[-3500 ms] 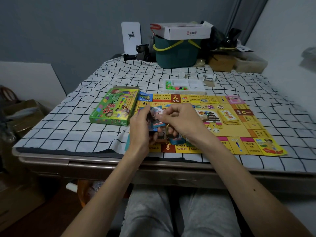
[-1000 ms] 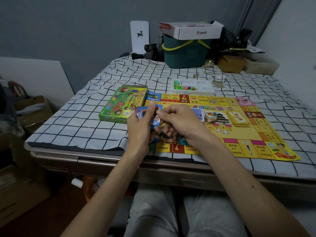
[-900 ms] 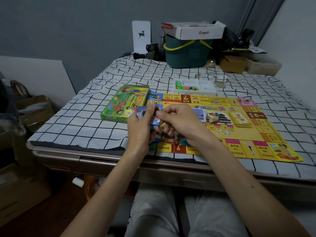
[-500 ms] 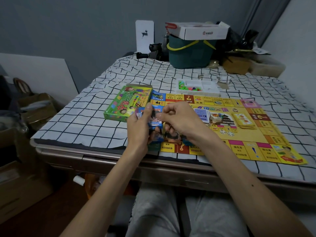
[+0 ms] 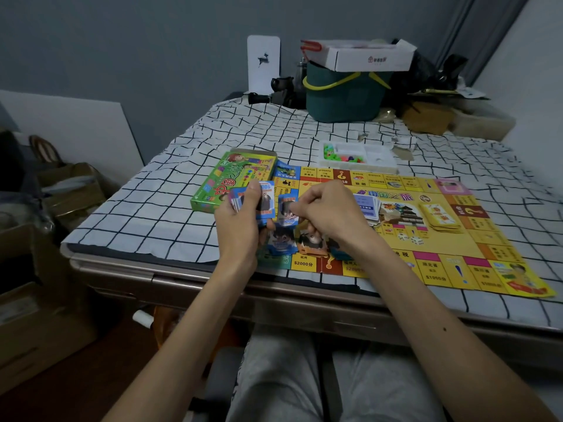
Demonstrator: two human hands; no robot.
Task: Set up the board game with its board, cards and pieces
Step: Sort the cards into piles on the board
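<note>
Nearest, the left hand (image 5: 240, 222) is gripping a card stack (image 5: 265, 198), fingers (image 5: 253, 191) curled round it, while the right hand (image 5: 330, 208) is pinching one card (image 5: 288, 210) beside it, just above the board (image 5: 457, 264). Light, slick and bendy, cards are probably handling best pinched by an edge. Beyond, the tray (image 5: 380, 161) is holding pieces.

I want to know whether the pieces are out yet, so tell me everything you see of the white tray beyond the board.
The white tray looks like thin moulded plastic, shallow, rectangular, split into compartments. It lies flat on the checked cloth, just past the far edge of the game board. Small green, pink and orange pieces sit in its left compartments; the right part looks bare.
</note>
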